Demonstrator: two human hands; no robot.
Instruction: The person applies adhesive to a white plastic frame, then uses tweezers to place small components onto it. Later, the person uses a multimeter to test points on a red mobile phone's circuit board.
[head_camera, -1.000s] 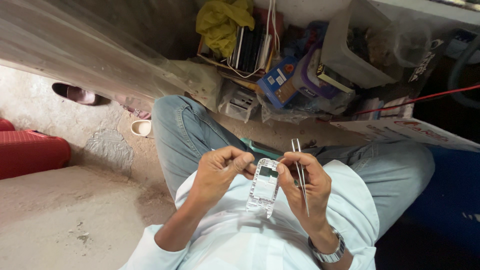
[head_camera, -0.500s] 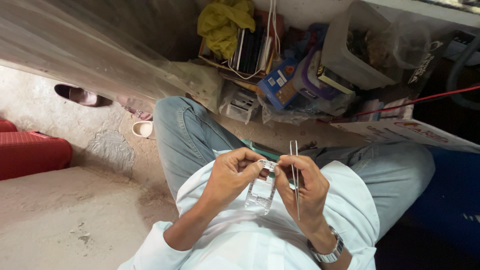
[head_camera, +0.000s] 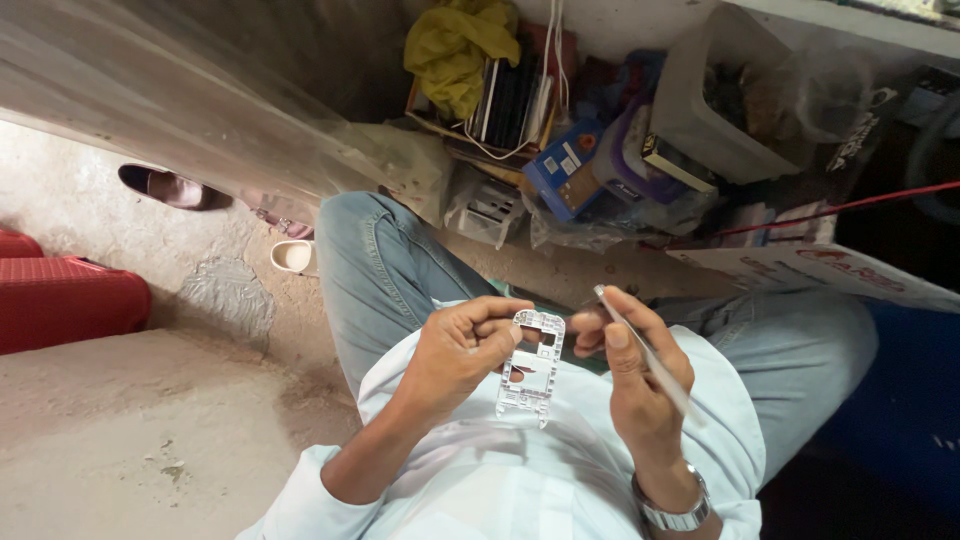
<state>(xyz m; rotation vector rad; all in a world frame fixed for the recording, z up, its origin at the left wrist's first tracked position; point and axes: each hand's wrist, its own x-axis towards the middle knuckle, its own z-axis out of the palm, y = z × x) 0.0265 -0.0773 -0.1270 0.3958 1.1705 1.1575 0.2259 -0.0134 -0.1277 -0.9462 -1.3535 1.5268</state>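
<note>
**While seated, a person holds a phone frame over the lap**

While the blue jeans (head_camera: 400, 270) fill the lap, the left hand (head_camera: 455, 350) pinches a grey plastic phone frame (head_camera: 530, 365) upright by its edge. Just beside it, the right hand (head_camera: 630, 375) is closed around thin metal tweezers (head_camera: 645, 350).

Phone frame (head_camera: 530, 365) between hands, tweezers (head_camera: 645, 350) alongside

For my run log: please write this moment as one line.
left hand: holds white frame | right hand: holds tweezers | posture: seated
</note>
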